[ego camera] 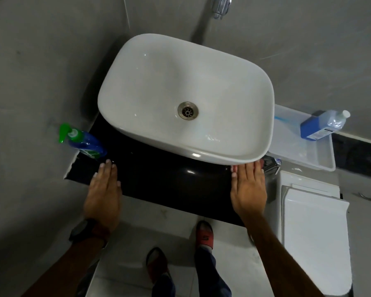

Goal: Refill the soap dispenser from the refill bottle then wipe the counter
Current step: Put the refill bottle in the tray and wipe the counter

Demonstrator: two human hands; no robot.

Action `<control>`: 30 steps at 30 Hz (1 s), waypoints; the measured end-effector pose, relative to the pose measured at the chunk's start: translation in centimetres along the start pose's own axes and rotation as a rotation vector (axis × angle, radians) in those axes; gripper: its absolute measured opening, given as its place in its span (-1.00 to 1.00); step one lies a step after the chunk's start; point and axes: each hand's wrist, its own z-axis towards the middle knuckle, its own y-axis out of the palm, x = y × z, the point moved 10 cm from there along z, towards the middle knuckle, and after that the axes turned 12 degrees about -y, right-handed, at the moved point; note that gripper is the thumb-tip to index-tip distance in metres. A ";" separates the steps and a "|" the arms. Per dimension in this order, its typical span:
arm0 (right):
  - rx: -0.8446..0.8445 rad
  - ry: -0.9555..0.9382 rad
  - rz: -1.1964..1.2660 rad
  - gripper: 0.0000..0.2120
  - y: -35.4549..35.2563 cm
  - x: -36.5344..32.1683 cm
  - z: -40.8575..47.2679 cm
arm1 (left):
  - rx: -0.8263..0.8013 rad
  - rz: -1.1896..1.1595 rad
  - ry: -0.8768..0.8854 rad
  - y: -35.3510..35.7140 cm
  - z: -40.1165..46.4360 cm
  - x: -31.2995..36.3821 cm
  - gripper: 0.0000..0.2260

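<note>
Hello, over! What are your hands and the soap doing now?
Both hands, left and right, flat, empty. Soap dispenser beside left hand; refill bottle in tray. Nothing blocking.

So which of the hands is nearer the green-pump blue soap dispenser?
Left. The left hand lies flat just below the green-pump blue soap dispenser; the right hand is across the black counter.

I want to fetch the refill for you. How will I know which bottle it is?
Find the white sink. Just right of it is a clear tray, and the refill bottle leans at its back. It is blue with a white cap, while the other bottle, left of the sink, has a green pump.
</note>
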 end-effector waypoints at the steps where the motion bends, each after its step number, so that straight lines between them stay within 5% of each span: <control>1: 0.024 0.031 0.012 -0.46 0.1 -0.4 -0.4 | -0.001 -0.001 -0.008 0.0 0.1 0.0 -0.54; 4: 0.036 0.052 0.053 -0.44 1.2 -4.0 -2.6 | 0.012 0.005 -0.012 0.0 0.2 -0.1 -0.58; 9: -0.071 -0.272 0.141 -0.35 4.4 -17.9 -4.4 | 0.006 0.041 -0.018 0.8 0.3 -0.5 -0.54; 18: -0.105 -0.537 0.237 -0.40 4.9 -32.0 4.3 | -0.017 0.056 0.001 1.1 0.2 0.0 -0.44; 24: -0.123 -0.606 0.207 -0.36 5.0 -31.5 3.6 | -0.007 0.044 0.013 0.9 0.3 0.0 -0.44; 30: -0.130 -0.447 0.210 -0.35 3.9 -20.8 -2.4 | 0.039 0.037 0.005 0.8 0.2 -0.4 -0.52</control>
